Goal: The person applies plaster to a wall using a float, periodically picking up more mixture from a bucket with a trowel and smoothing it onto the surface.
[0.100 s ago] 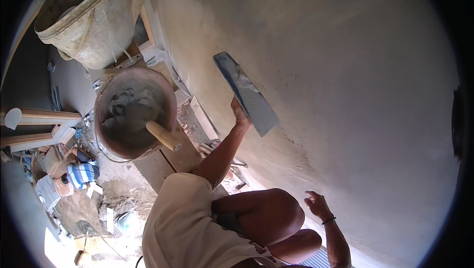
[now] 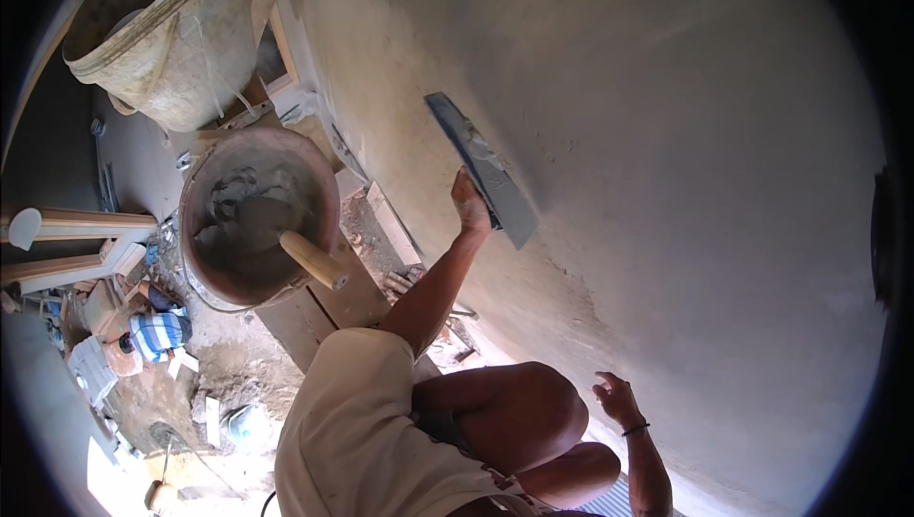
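Note:
My left hand (image 2: 468, 203) is closed around the grip of a plastering trowel (image 2: 488, 174), whose long rectangular blade carries wet grey plaster. The blade stands tilted close to the plastered wall (image 2: 685, 155); whether its edge touches cannot be told. Most of the grip is hidden behind the blade and fingers. My right hand (image 2: 620, 399), with a dark band at the wrist, is held near the wall beside my knee, fingers loosely bent apart and nothing in them. Left of the trowel, a round bucket (image 2: 333, 184) holds grey plaster, with a wooden-handled tool (image 2: 312, 258) resting in it.
A large pale, stained tub (image 2: 181, 60) stands beyond the bucket. The bucket sits on wooden planks (image 2: 357, 279). Down at the lower left a person in a striped shirt (image 2: 157, 334) is bent over amid rubble and boards. Wooden frames (image 2: 86, 227) jut in from the left.
The trowel has shifted slightly and turned more edge-on, showing less of its face, as my left hand moved a little up and right. My right hand has barely moved.

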Demonstrator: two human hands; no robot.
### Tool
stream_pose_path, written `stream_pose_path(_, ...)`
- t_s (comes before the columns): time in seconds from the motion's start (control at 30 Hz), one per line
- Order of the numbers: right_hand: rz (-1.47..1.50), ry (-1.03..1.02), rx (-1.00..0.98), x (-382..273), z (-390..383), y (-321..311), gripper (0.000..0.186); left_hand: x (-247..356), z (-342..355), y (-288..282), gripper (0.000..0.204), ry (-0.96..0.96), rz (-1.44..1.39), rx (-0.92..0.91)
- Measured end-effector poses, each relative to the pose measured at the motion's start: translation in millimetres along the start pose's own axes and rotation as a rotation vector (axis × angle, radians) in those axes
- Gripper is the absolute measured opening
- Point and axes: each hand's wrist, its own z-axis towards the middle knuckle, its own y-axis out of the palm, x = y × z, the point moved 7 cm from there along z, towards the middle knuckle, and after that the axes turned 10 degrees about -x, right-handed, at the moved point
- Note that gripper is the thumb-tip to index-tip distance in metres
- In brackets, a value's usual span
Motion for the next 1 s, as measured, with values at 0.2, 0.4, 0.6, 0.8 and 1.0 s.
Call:
stream_pose_path(0.2, 0.014, 0.017, 0.024, 24, -8, -4, 0.041, 37, -11, 63, 0.047, 0.174, 0.745, 0.224)
stream_pose_path(0.4, 0.036, -0.040, 0.014, 26, 0, 10, 0.040, 76, -65, 197, 0.024, 0.300, 0.805, -0.117)
stream_pose_path(0.6, 0.069, -0.097, 0.026, 4, 4, 16, 0.038, 99, -117, 241, 0.031, 0.352, 0.560, -0.443)
stream_pose_path(0.8, 0.001, -0.072, 0.051, 7, -7, 19, 0.039, 34, -36, 2, 0.038, -0.140, 0.034, 0.112)
stream_pose_path(1.0, -0.021, -0.080, 0.023, 6, -12, 22, 0.038, 1, 15, -7, 0.040, -0.133, 0.146, 0.114)
